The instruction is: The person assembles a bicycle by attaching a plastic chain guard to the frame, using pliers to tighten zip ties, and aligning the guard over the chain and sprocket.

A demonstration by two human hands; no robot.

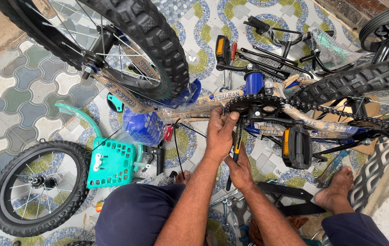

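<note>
I look down on a small blue bicycle frame (pixel 254 82) lying upturned across the patterned tile floor (pixel 16 91), its tubes wrapped in brown paper. My left hand (pixel 219 134) presses against the frame just beside the black chainring (pixel 256 107), fingers curled over the tube; I cannot tell exactly what the fingertips pinch, since the tube hides them. My right hand (pixel 240 171) sits just below it, its grip closed round a tool with a yellow-and-black handle (pixel 236 148); the working end is hidden behind the left hand and the frame. The chain (pixel 322 109) runs from the chainring toward the rear wheel (pixel 358 79), which is cut off at the right edge. A black pedal with an orange reflector (pixel 297 146) hangs near my right hand. The front wheel (pixel 135 41) is cut off at the top edge. Near the lower left corner of the floor lies a loose small wheel (pixel 37 187), with a teal basket (pixel 112 161) beside it. Spanners (pixel 228 209) lie by my knees, partly hidden by my arms. My bare foot (pixel 338 187) rests on the floor at right.
</note>
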